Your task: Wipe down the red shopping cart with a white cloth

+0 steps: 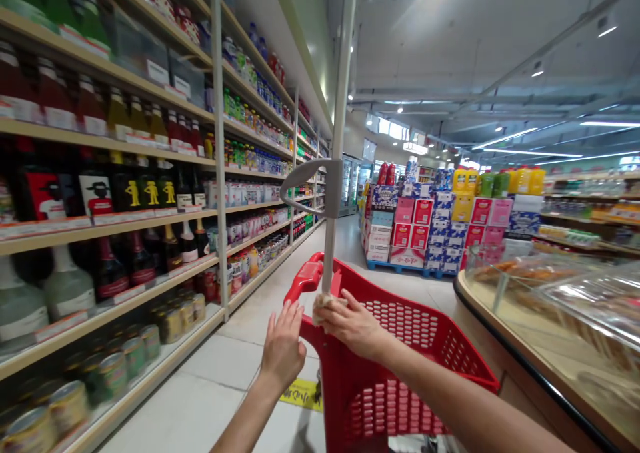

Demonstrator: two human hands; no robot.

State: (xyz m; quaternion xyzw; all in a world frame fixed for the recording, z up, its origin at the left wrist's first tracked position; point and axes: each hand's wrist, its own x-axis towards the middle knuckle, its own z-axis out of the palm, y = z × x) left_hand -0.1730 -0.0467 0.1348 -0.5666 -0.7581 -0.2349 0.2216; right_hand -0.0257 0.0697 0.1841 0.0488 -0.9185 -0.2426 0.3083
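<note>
A red plastic shopping cart [345, 366] with a perforated basket stands in front of me. From its near end rises a grey metal pole [343, 86], which carries a grey loop-shaped hook [313, 188]. My left hand [284, 346] lies on the cart's red handle [304, 280], its fingers stretched out flat and its thumb to the right. At the pole's foot, my right hand [353, 323] presses a crumpled pale cloth [325, 308] against the cart's rim. Its fingers are bent over the cloth and partly hide it.
Shelves [165, 150] of bottles and cans line the left side. A rounded counter [530, 346] with packaged food stands close on the right. Stacked drink boxes [413, 233] sit on a blue pallet [400, 266] ahead. A yellow floor sign [303, 394] lies below the cart.
</note>
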